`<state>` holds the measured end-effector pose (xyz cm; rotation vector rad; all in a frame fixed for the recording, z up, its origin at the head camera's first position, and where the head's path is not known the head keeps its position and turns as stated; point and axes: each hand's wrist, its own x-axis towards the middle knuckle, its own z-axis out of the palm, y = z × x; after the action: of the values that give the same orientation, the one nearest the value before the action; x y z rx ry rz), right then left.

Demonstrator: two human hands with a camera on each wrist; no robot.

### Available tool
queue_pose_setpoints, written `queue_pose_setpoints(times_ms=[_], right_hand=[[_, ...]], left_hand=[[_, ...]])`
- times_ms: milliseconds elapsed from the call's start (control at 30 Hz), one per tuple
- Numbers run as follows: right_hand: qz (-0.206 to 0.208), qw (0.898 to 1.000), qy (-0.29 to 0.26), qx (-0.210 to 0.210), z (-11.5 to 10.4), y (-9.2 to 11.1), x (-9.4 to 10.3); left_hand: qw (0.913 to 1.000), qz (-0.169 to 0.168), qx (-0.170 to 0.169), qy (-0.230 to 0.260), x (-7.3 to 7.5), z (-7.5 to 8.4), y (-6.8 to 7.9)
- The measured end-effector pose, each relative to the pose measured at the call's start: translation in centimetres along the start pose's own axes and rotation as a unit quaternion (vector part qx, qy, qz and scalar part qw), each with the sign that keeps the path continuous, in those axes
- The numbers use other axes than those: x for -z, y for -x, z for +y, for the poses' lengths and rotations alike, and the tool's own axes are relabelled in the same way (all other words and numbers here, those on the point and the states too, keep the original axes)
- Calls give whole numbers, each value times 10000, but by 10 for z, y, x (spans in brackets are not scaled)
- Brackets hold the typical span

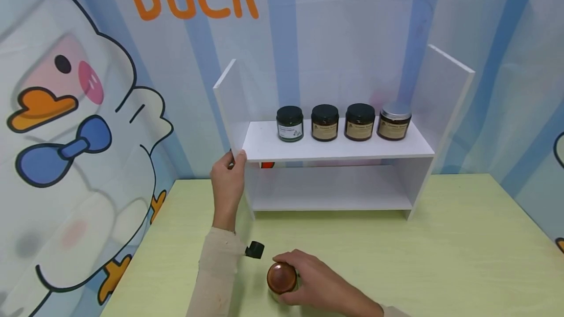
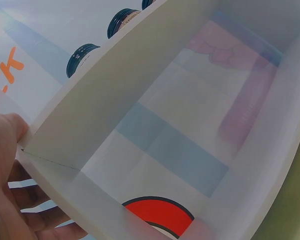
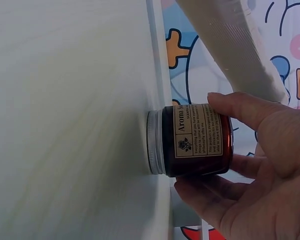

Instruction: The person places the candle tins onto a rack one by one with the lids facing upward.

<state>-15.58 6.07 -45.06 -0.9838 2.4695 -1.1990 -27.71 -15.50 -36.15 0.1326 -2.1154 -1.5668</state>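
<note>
My left hand (image 1: pixel 227 180) grips the left side panel of a white two-tier shelf (image 1: pixel 339 153), thumb at the front edge and fingers behind the panel. In the left wrist view those fingers (image 2: pixel 50 220) show past the panel's outer side. Near the front of the table, my right hand (image 1: pixel 315 278) holds an amber jar (image 3: pixel 197 140) between thumb and fingers. This jar is upside down: its silver lid (image 3: pixel 155 142) faces the tabletop and its brown glass base points up in the head view. A tan paper label wraps its side.
On the upper tier several jars stand in a row: a black-lidded one with a white label (image 1: pixel 290 124), black-lidded ones with tan labels (image 1: pixel 324 123), and a silver-lidded one (image 1: pixel 394 122) at the right. The pale green table (image 1: pixel 467 248) meets a duck-printed backdrop (image 1: pixel 352 23).
</note>
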Motion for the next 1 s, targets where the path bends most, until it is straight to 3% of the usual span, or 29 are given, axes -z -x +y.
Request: queue_pose_setpoints(times_ms=[367, 1000], right_hand=[[-154, 9999, -23, 49, 2, -5, 0], [138, 9997, 139, 120, 8, 4, 4]], left_hand=[[10000, 12, 59, 17, 0, -1, 1], [10000, -14, 76, 48, -1, -1, 0]])
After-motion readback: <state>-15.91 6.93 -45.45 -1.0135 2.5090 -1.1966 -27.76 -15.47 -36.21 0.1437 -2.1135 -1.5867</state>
